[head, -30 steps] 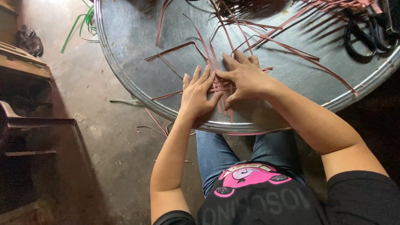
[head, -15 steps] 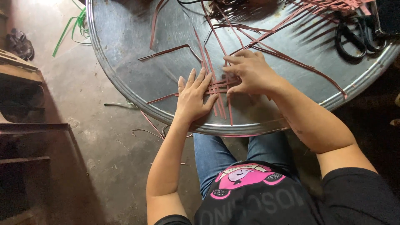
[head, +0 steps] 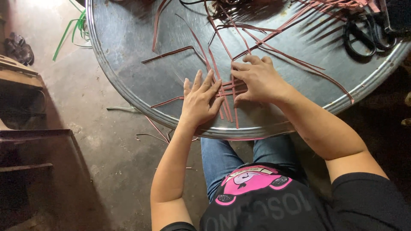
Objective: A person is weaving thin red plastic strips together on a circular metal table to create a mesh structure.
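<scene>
Looking down on the round metal tray (head: 128, 77), I see the woven strips (head: 229, 92) near its front rim, long axes mostly running away from me. My left hand (head: 200, 99) presses flat, fingers spread, on their left side; my right hand (head: 257, 79) curls over the right, fingertips on a crossing strip, equally near.

a small woven patch of reddish-brown flat strips (head: 229, 92) lies flat on a round metal tray, near its rim at six o'clock. crossed strips interlace at the centre; loose ends fan out toward twelve and two o'clock, with shorter ends pointing to six. one strip runs out toward nine o'clock. the weave is partly covered by fingers.
</scene>
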